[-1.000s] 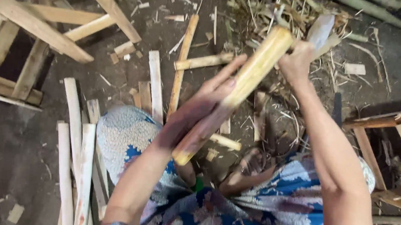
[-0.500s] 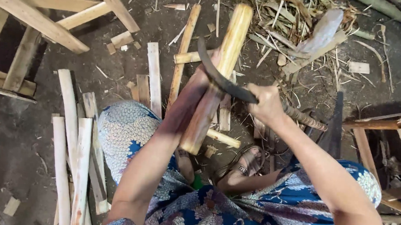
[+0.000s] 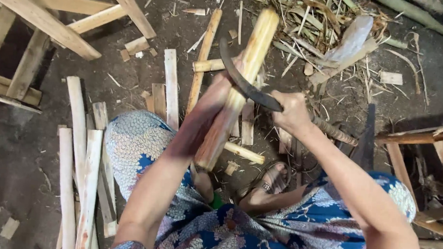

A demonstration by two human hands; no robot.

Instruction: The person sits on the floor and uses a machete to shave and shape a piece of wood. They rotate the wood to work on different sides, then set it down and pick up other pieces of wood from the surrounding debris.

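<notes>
My left hand (image 3: 218, 96) grips a pale yellow bamboo stick (image 3: 236, 92) and holds it slanted up and away from my lap. My right hand (image 3: 290, 113) is closed on the handle of a dark curved sickle knife (image 3: 242, 82). The blade lies across the stick just above my left hand, its tip curling to the upper left. My knees in patterned blue cloth (image 3: 138, 145) frame the stick's lower end. A sandalled foot (image 3: 273, 179) shows below the hands.
Split bamboo slats (image 3: 79, 151) lie on the dirt floor at left and ahead. Wooden frames (image 3: 43, 16) stand at upper left, more timber (image 3: 435, 148) at right. A heap of husks and shavings (image 3: 330, 28) lies at upper right.
My right hand came down from raised at the stick's top end to the stick's middle, and the sickle blade now rests across the bamboo. The stick has turned more upright.
</notes>
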